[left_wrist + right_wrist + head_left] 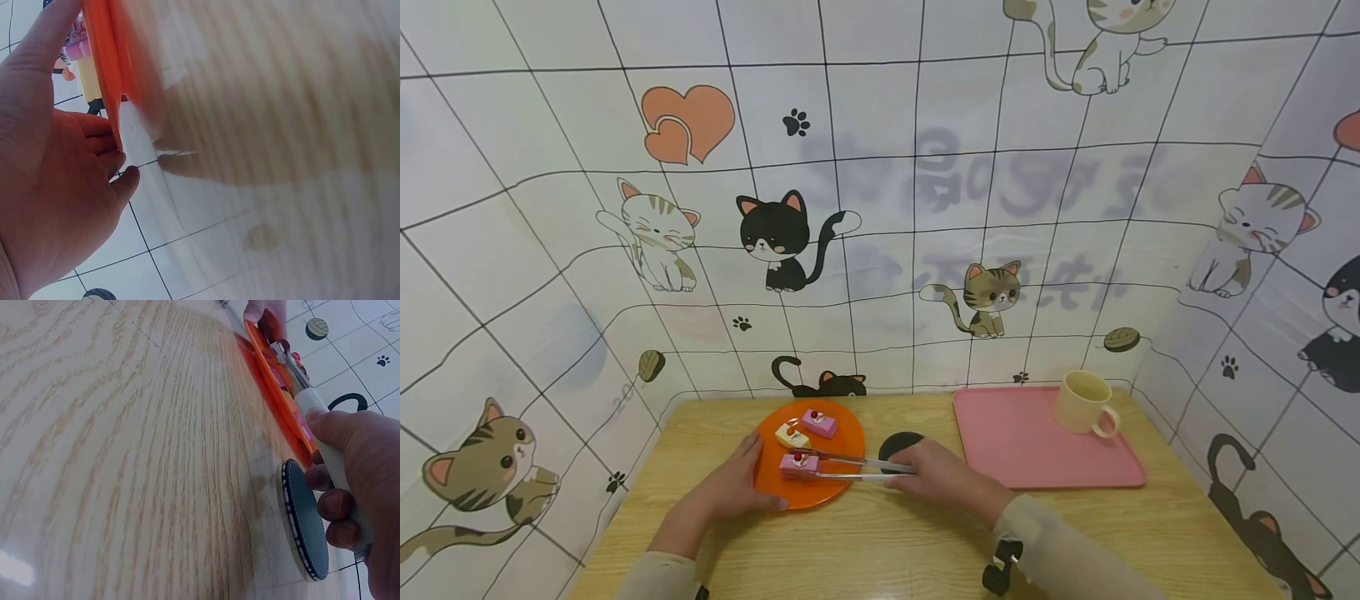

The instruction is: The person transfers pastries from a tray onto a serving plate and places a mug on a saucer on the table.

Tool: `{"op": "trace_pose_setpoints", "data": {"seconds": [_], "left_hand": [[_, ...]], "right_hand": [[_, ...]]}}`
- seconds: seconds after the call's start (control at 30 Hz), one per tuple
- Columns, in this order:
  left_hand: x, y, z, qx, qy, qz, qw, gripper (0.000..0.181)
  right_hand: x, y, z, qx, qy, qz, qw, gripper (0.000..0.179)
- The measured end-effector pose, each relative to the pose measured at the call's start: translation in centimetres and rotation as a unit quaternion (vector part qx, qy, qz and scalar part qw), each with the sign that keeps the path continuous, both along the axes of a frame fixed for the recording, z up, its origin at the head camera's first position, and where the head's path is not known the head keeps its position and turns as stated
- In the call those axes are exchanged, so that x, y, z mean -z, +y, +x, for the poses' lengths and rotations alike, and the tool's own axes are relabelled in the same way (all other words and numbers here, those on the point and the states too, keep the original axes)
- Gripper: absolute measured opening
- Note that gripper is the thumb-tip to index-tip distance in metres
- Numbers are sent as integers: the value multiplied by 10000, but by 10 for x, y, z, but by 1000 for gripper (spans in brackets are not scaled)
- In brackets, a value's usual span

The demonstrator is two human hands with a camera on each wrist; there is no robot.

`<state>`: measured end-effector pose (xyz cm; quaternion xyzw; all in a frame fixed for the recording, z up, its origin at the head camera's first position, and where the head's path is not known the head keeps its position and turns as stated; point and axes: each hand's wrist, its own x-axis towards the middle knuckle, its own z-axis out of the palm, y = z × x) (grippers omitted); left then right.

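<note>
An orange plate (838, 492) holds two pink toy cake slices, a front one (799, 467) and a back one (820, 423), plus a yellow one (792, 436), each topped with a red or orange piece. My left hand (733, 482) holds the plate's left rim, thumb toward the front; in the left wrist view its fingers (103, 140) meet the rim. My right hand (942, 475) grips tongs (861, 468) with white handles and metal arms. Their tips are at the front pink slice; whether they squeeze it I cannot tell.
A dark round coaster (901, 442) lies by the right hand, partly covered in the head view. On the right, a pink tray (1007, 442) carries a cream mug (1084, 402). A tile-patterned cat-print sheet (880, 350) stands behind the wooden table (880, 550).
</note>
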<state>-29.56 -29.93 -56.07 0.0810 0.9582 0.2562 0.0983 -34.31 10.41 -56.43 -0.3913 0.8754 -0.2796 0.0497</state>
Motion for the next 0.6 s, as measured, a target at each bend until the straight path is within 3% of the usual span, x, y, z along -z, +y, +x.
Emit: {"op": "trace_pose_setpoints", "data": {"seconds": [0.6], "left_hand": [[-3, 2, -1, -1, -58, -47, 10000, 141]], "right_hand": [[-5, 6, 9, 14, 176, -335, 9993, 13]]}}
